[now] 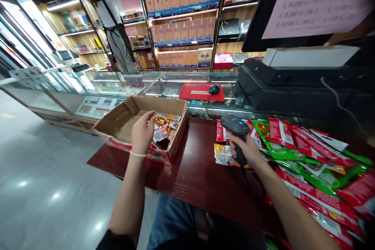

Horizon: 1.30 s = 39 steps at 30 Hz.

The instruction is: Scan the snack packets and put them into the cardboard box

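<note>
My left hand (142, 131) hangs over an open cardboard box (123, 115) on the dark red counter (193, 172), fingers loosely curled and holding nothing I can see. Small snack packets (165, 125) lie in the box's right corner, just past the fingertips. My right hand (249, 150) grips the handle of a black barcode scanner (236, 127), its head pointing down-left. A small yellow and white packet (222, 153) lies on the counter just left of that hand.
Several red and green snack packets (310, 156) are piled on the counter at the right. Behind stand a black register (293, 86) with a monitor and a glass display case (117, 86) with a red mouse pad (199, 91). A person (113, 23) stands at the back shelves.
</note>
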{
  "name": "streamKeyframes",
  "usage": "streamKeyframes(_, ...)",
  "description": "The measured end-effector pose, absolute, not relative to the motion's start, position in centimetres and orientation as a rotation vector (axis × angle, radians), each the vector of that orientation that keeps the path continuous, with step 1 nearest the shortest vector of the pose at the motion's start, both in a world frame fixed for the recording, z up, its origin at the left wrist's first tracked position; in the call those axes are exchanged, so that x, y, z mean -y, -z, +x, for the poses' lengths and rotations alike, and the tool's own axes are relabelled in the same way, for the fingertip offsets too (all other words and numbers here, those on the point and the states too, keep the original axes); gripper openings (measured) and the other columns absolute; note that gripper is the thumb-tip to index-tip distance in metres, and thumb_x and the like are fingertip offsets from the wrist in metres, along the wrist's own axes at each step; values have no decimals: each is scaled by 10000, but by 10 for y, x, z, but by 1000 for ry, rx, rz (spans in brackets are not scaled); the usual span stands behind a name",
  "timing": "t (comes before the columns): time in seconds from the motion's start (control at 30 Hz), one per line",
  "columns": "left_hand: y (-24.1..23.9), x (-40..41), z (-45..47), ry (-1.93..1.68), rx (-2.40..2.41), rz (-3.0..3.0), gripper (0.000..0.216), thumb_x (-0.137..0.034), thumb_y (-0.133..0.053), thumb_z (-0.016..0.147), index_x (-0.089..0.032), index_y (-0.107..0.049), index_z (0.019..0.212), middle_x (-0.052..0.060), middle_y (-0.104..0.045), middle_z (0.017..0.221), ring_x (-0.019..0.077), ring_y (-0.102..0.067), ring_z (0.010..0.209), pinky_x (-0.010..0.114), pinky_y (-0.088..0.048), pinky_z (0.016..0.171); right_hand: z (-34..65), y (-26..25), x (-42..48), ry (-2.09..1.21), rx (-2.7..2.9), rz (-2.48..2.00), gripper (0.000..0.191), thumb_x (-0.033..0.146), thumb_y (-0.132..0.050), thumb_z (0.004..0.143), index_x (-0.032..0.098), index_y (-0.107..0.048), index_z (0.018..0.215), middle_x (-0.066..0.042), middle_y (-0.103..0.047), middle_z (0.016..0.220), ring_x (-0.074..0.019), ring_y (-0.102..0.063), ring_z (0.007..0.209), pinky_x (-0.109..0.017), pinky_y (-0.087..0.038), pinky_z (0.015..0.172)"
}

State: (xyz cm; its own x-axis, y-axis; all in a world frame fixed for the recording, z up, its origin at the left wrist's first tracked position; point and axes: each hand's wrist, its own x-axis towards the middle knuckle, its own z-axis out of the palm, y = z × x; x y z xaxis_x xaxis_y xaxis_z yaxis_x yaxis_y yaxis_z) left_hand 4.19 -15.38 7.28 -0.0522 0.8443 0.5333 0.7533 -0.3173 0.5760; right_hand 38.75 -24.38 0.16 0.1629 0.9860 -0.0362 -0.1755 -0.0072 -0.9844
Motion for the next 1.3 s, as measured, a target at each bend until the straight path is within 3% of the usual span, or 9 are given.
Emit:
streamKeyframes(0.13,-86,172,80,-1365,-1562,2189,308,-317,-460,930,-206,-662,1134,68,-708,1116,193,-674,940,319,-509,864,391,-11,247,-1140,903,-1174,347,438,-753,723,218,-504,823,72,-525,516,-89,-462,348,-206,-396,326)
streamKeyframes(0.33,-89,197,162,-1303,-1136,2267,253,-285,-499,923,-230,-665,1106,41,-719,1079,184,-669,975,304,-496,896,413,-22,252,-1054,844,-1249,366,450,-730,719,244,-461,856,91,-528,530,-83,-458,351,-192,-389,327)
streamKeyframes(0.47,-57,194,220,-1111,-949,2292,230,-249,-515,911,-237,-658,1090,32,-715,1081,176,-666,955,275,-490,853,428,-24,256,-1033,834,-1321,361,446,-708,727,252,-431,854,98,-529,526,-89,-466,351,-188,-382,322)
streamKeyframes(0.63,7,178,275,-648,-950,2448,162,-281,-609,843,-204,-659,977,66,-702,940,218,-648,880,301,-473,774,439,-28,258,-992,792,-1366,372,445,-702,728,255,-431,898,109,-515,511,-85,-455,344,-176,-370,311)
streamKeyframes(0.7,27,176,284,-439,-915,2533,251,-357,-670,790,-182,-642,967,93,-678,947,247,-627,909,326,-467,794,442,-29,258,-981,780,-1369,387,445,-707,721,259,-428,913,113,-518,509,-85,-456,340,-175,-374,312)
streamKeyframes(0.83,49,183,284,-309,-832,2663,639,-567,-721,678,-172,-574,1158,141,-599,1132,320,-545,1072,416,-432,898,447,-29,256,-972,759,-1355,401,441,-713,708,264,-412,906,120,-514,491,-92,-460,328,-183,-384,310)
streamKeyframes(0.97,54,186,280,-320,-840,2609,756,-566,-748,651,-200,-507,1267,132,-571,1183,320,-527,1092,431,-420,912,449,-27,254,-981,747,-1344,371,437,-704,716,262,-418,875,113,-515,479,-96,-451,316,-198,-390,301)
streamKeyframes(1.13,54,177,280,-523,-783,2392,392,-333,-678,775,-184,-600,1129,106,-628,1077,261,-572,1012,375,-436,893,447,-23,252,-988,768,-1330,357,446,-713,706,251,-440,827,107,-503,470,-91,-450,314,-191,-380,295)
streamKeyframes(1.3,55,156,270,-916,-926,1693,240,-316,-595,828,-184,-634,1024,63,-668,975,196,-613,879,314,-471,809,440,-21,253,-992,783,-1332,373,472,-726,699,235,-445,761,91,-506,480,-83,-447,325,-191,-387,305)
